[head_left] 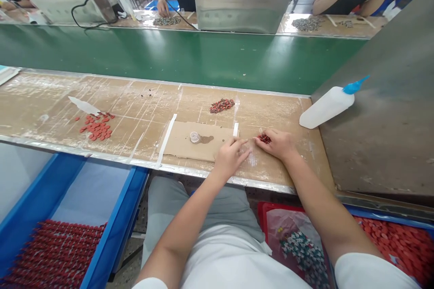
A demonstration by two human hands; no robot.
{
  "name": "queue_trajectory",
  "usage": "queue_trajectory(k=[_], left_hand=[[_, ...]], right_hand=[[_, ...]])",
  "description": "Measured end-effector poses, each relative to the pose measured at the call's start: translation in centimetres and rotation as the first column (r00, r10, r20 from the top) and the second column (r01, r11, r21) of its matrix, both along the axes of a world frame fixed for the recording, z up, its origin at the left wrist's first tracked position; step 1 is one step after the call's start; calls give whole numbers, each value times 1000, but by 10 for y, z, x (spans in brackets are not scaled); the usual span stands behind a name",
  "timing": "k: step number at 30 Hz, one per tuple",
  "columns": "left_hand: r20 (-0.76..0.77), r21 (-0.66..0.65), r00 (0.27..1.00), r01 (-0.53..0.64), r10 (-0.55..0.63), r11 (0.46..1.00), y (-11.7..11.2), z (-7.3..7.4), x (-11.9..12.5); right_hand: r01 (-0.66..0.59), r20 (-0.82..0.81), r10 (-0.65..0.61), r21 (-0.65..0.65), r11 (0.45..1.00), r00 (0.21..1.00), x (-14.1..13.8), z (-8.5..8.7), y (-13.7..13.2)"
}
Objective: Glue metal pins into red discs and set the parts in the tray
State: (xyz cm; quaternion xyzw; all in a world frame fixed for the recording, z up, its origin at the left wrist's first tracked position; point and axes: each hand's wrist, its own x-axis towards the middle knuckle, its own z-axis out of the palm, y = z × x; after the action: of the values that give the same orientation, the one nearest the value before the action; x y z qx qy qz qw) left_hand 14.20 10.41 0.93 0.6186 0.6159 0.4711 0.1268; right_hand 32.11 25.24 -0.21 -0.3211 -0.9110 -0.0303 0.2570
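My right hand (282, 144) rests on the bench with its fingers curled around a small heap of dark and red pieces (264, 138). Just left of it, my left hand (232, 155) hovers over or touches the right edge of a cardboard sheet (179, 144), thumb and fingers apart and no object visible in them. On that cardboard stands a small clear round cup (195, 137), beside a dark wet stain. Farther back lies another pile of the dark and red pieces (222, 105). Their exact kind is too small to make out.
Red discs (98, 128) and a white pointed strip (84, 105) lie at left. A blue-tipped white bottle (327, 107) leans against the metal panel at right. Blue (115, 226) and red (262, 216) trays sit below the bench edge. Other people work beyond the green belt (162, 54).
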Motion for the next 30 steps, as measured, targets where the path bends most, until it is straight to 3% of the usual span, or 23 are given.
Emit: queue_trajectory(k=[2, 5, 10, 12, 17, 20, 26, 30], left_hand=[[85, 81, 996, -21, 14, 996, -38, 2, -10], [98, 152, 990, -120, 106, 981, -102, 3, -28], [46, 98, 960, -281, 278, 955, -191, -8, -61], [82, 53, 902, -429, 424, 902, -214, -18, -69], [200, -153, 682, -687, 703, 710, -243, -47, -80], [227, -243, 623, -708, 749, 663, -251, -67, -88], [158, -423, 679, -609, 717, 671, -276, -103, -114], [-108, -528, 771, -579, 627, 621, -289, -122, -135]], right_hand=[[-2, 11, 2, -4, 1000, 1000, 0, 0, 0], [-2, 32, 2, 5, 1000, 999, -2, 1, -1], [-12, 23, 11, 35, 999, 1000, -5, -1, 1], [-11, -7, 12, 21, 1000, 1000, -5, -2, 1], [72, -139, -92, -142, 987, 986, -6, -2, 1], [116, -199, -168, -249, 962, 965, -7, 0, 3], [168, -269, -267, -341, 925, 926, -11, 9, 6], [189, -353, -368, -449, 873, 860, -23, 26, -1]])
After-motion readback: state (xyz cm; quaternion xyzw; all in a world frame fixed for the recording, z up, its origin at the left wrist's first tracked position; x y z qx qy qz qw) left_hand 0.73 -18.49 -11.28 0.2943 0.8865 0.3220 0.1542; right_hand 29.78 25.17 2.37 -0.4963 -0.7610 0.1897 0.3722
